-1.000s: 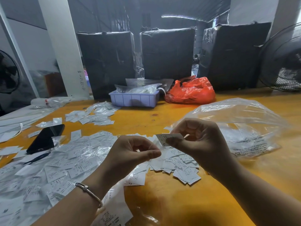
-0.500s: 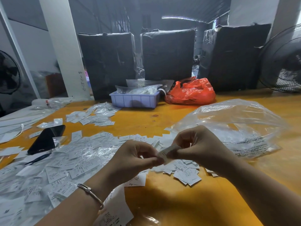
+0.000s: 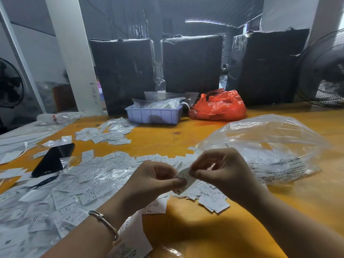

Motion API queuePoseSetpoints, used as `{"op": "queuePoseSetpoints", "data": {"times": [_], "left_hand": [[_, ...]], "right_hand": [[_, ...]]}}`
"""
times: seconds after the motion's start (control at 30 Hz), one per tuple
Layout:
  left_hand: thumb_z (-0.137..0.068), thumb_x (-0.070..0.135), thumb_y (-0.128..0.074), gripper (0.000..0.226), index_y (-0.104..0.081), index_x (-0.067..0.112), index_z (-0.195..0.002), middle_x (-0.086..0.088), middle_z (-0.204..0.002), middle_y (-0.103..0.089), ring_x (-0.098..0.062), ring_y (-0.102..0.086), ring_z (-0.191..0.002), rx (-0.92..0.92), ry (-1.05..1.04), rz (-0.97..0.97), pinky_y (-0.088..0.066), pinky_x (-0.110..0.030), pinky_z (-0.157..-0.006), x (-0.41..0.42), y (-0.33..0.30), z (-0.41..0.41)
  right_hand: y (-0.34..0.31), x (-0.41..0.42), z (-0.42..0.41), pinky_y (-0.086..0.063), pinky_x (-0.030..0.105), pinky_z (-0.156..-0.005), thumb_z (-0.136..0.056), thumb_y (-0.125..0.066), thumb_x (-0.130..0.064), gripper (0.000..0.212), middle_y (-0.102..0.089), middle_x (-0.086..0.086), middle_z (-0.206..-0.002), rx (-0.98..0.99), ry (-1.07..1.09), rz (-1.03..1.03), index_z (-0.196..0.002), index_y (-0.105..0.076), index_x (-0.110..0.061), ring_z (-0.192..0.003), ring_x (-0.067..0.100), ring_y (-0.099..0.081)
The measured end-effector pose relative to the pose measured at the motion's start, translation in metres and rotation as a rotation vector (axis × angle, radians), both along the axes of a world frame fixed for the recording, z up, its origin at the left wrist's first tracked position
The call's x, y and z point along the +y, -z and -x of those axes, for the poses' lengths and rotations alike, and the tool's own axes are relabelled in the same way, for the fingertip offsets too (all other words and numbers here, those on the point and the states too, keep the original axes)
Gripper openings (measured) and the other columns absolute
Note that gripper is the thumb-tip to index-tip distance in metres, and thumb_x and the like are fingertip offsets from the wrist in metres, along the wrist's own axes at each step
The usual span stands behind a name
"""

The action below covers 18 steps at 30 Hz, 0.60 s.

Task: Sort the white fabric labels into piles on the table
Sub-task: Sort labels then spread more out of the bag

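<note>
Orange-yellow surface: a wooden table [image 3: 186, 229] runs the whole width of the view, littered with small white slips.
Left hand: the left hand [image 3: 149, 180], with a silver bracelet [image 3: 104, 221] on its wrist, has its fingers curled and pinches one end of a white fabric label [image 3: 184, 180].
Right hand: the right hand [image 3: 223, 171] is curled too, pinching the other end of the same label between thumb and fingertips.
Held label: it hangs between the 2 hands just above the table, with "XL" printed near its lower edge.
Small pile: a heap of labels [image 3: 210, 198] lies directly under the hands.
Large spread: a wide scatter of labels [image 3: 61, 194], some under clear film, covers the table's left side.
Far pile: another small pile of labels [image 3: 108, 133] lies farther back, left of centre.
Clear bag: a big crumpled plastic bag [image 3: 270, 146] with black print sits just right of the hands.
Phone: a black phone [image 3: 53, 160] lies among the slips at left.
Back edge: a lilac tray [image 3: 153, 115] holding clear packets stands beside an orange-red bag [image 3: 217, 106].
Behind: 3 black wrapped boxes [image 3: 191, 64] stand behind the table.
</note>
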<state>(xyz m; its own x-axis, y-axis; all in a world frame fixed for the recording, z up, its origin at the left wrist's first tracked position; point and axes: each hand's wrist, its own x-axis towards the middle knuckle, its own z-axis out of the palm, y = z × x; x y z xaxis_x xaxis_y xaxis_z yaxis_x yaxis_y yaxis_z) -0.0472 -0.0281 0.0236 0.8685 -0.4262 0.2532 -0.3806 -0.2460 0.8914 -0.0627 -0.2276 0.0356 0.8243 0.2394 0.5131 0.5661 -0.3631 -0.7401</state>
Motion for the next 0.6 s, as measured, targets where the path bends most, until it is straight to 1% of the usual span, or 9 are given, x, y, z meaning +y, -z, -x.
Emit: {"op": "queuePoseSetpoints", "data": {"times": [0.03, 0.13, 0.27, 0.3, 0.37, 0.43, 0.5, 0.53, 0.6], "left_hand": [[-0.068, 0.029, -0.075, 0.03, -0.076, 0.001, -0.079, -0.007, -0.07, -0.072, -0.009, -0.063, -0.063, -0.002, 0.005, 0.0, -0.046, -0.015, -0.058, 0.0, 0.001, 0.0], [-0.069, 0.028, -0.074, 0.03, -0.076, 0.001, -0.081, -0.013, -0.074, -0.072, -0.015, -0.066, -0.068, -0.004, 0.006, -0.007, -0.051, -0.022, -0.062, 0.0, 0.002, -0.001], [-0.066, 0.024, -0.075, 0.028, -0.076, 0.001, -0.081, -0.021, -0.08, -0.072, -0.02, -0.067, -0.073, 0.014, 0.013, 0.01, -0.053, -0.03, -0.066, 0.0, 0.003, -0.002], [-0.065, 0.025, -0.075, 0.029, -0.076, 0.001, -0.081, -0.021, -0.081, -0.072, -0.023, -0.067, -0.074, 0.012, 0.014, -0.001, -0.054, -0.032, -0.068, -0.001, 0.003, -0.002], [-0.065, 0.028, -0.075, 0.032, -0.075, 0.001, -0.082, -0.022, -0.081, -0.071, -0.026, -0.067, -0.075, -0.003, 0.01, -0.031, -0.054, -0.034, -0.07, -0.001, 0.003, -0.002], [-0.072, 0.018, -0.075, 0.024, -0.074, -0.001, -0.085, -0.02, -0.081, -0.071, -0.022, -0.067, -0.075, 0.013, 0.003, -0.021, -0.054, -0.031, -0.069, -0.001, 0.004, -0.003], [-0.079, 0.004, -0.072, 0.013, -0.072, 0.001, -0.091, -0.012, -0.08, -0.073, -0.013, -0.069, -0.074, 0.036, -0.021, 0.024, -0.053, -0.021, -0.064, 0.001, 0.004, -0.005], [-0.08, 0.002, -0.071, 0.014, -0.072, 0.005, -0.094, -0.009, -0.079, -0.074, -0.009, -0.068, -0.071, 0.03, -0.047, 0.032, -0.051, -0.017, -0.061, 0.002, 0.004, -0.006], [-0.083, 0.003, -0.069, 0.017, -0.071, 0.015, -0.096, -0.01, -0.079, -0.072, -0.007, -0.064, -0.067, -0.008, -0.111, 0.018, -0.047, -0.015, -0.058, 0.005, 0.004, -0.009]], "right_hand": [[0.001, 0.001, 0.0, -0.043, 0.015, -0.054, -0.073, -0.077, -0.008, 0.01, -0.072, -0.002, -0.071, -0.006, 0.008, 0.02, -0.074, -0.077, -0.018, -0.06, 0.006, -0.06], [0.004, 0.005, 0.0, -0.038, 0.019, -0.057, -0.071, -0.078, -0.017, 0.009, -0.069, -0.002, -0.073, -0.012, 0.014, 0.011, -0.071, -0.077, -0.026, -0.066, 0.008, -0.055], [0.007, 0.01, 0.0, -0.035, 0.013, -0.058, -0.069, -0.08, -0.015, 0.019, -0.065, -0.006, -0.07, -0.006, 0.002, -0.002, -0.067, -0.075, -0.033, -0.065, 0.001, -0.052], [0.008, 0.011, 0.0, -0.036, 0.013, -0.058, -0.07, -0.08, -0.015, 0.019, -0.064, -0.008, -0.069, 0.002, -0.002, 0.015, -0.068, -0.076, -0.032, -0.066, 0.001, -0.053], [0.01, 0.014, 0.0, -0.038, 0.016, -0.059, -0.071, -0.08, -0.021, 0.008, -0.064, -0.009, -0.072, 0.039, -0.021, 0.038, -0.073, -0.077, -0.028, -0.071, 0.003, -0.053], [0.01, 0.011, -0.002, -0.042, 0.019, -0.059, -0.072, -0.077, -0.03, 0.007, -0.067, -0.006, -0.076, 0.043, -0.02, 0.037, -0.078, -0.077, -0.025, -0.071, 0.005, -0.055], [0.007, 0.002, -0.007, -0.046, 0.019, -0.057, -0.076, -0.074, -0.03, 0.006, -0.07, -0.005, -0.076, 0.02, 0.062, 0.041, -0.078, -0.075, -0.024, -0.065, 0.003, -0.057], [0.008, -0.005, -0.012, -0.049, 0.021, -0.059, -0.079, -0.071, -0.027, 0.004, -0.071, -0.006, -0.075, 0.008, 0.15, 0.09, -0.076, -0.073, -0.025, -0.063, 0.002, -0.059], [0.01, -0.019, -0.021, -0.054, 0.034, -0.073, -0.083, -0.065, -0.025, 0.01, -0.071, -0.008, -0.077, 0.011, 0.392, 0.301, -0.075, -0.07, -0.026, -0.068, 0.005, -0.061]]}}
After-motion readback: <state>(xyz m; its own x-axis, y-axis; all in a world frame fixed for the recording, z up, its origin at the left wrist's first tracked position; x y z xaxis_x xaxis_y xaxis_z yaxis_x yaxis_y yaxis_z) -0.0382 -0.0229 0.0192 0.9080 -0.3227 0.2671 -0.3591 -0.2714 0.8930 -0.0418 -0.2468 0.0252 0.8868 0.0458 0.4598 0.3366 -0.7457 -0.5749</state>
